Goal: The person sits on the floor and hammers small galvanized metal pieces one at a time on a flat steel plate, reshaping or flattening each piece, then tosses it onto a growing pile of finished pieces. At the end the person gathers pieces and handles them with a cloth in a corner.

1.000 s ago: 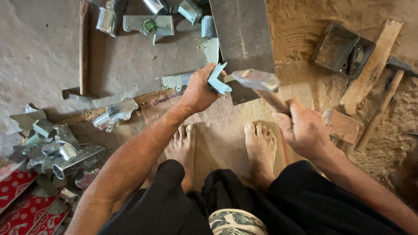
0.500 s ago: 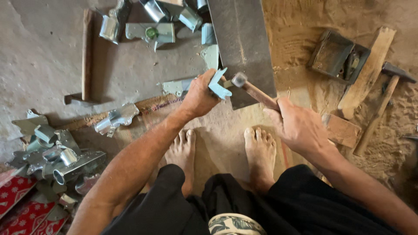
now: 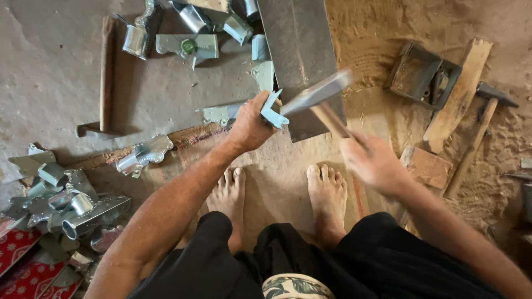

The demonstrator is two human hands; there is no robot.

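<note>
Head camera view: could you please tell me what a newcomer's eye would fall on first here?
At centre, the left hand pinches a small bent metal piece against the dark steel slab, while the right hand grips a blurred hammer just above it. Two bare feet stand on the ground below, and a heap of shiny metal fittings lies at the lower left.

The hammer (image 3: 321,94) now blurs, its head raised beside the dark metal slab (image 3: 299,50). The right hand (image 3: 371,160) sits lower, farther from that slab.
</note>
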